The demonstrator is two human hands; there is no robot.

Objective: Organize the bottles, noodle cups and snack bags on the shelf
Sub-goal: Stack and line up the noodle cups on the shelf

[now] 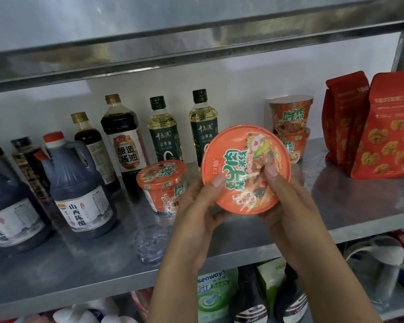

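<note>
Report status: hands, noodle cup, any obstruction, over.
Gripping with left hand and right hand: round orange noodle cup, lid facing camera. Two stacked orange cups back right; lone orange cup left on steel shelf. Path to stack looks open.

There is just the one view, from a camera worn on the person's head. It stands close in front of the metal shelf point(348, 201) and faces forward and a little down. The left hand point(196, 217) and right hand point(287, 206), holding a noodle cup point(246, 171), sit near the middle. The upper tier point(173, 52) crosses the top, and packs point(214, 294) one tier down show at the bottom. The wide lens bends the edges, which slope up to the right.
</note>
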